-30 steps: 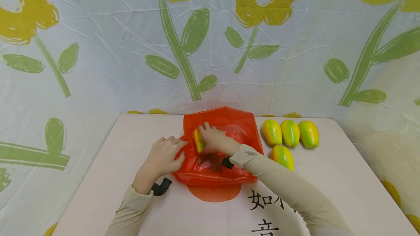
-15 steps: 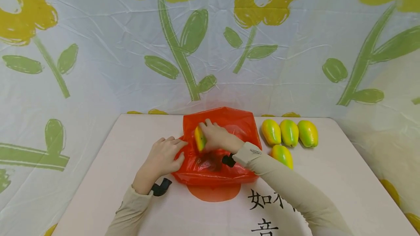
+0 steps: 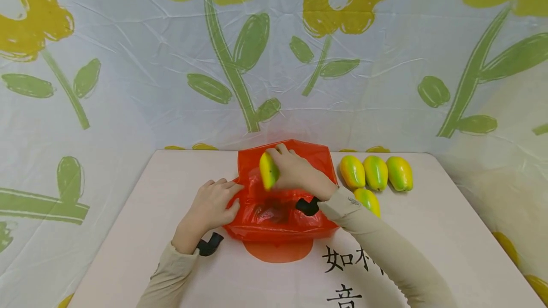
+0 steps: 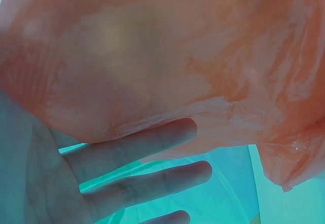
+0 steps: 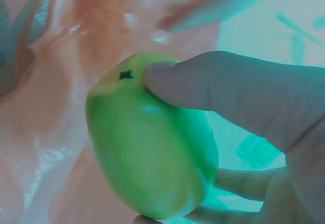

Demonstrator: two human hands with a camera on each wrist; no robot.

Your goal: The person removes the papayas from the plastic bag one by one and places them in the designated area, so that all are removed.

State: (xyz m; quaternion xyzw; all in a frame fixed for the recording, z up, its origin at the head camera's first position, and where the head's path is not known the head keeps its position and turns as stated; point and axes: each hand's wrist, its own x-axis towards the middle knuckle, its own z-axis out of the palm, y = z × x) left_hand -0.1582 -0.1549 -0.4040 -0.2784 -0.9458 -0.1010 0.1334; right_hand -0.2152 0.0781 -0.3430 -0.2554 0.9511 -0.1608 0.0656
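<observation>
A red plastic bag [image 3: 308, 160] lies spread open on the table, with a dark shape showing in its middle. Above it my right hand [image 3: 299, 170] grips a yellow-green mango [image 3: 269, 171]. The right wrist view shows the thumb pressed near the dark stem spot of this mango [image 5: 147, 142], with other fingers behind it. At the bag's left edge rests my left hand [image 3: 214, 203]. In the left wrist view its fingers [image 4: 147, 186] stretch out straight along the underside of the bag [image 4: 213, 71]; a blurred yellowish patch shows through the plastic.
Three mangoes stand in a row at the back right, the middle one [image 3: 376, 173] between its neighbours. Another mango [image 3: 367, 202] lies in front, partly behind the right sleeve [image 3: 376, 236]. A flower-printed cloth [image 3: 171, 61] hangs behind the table [image 3: 132, 232].
My right hand has lifted and drifted to the right with the mango, from down in the bag to above it. The left hand has stayed at the bag's edge.
</observation>
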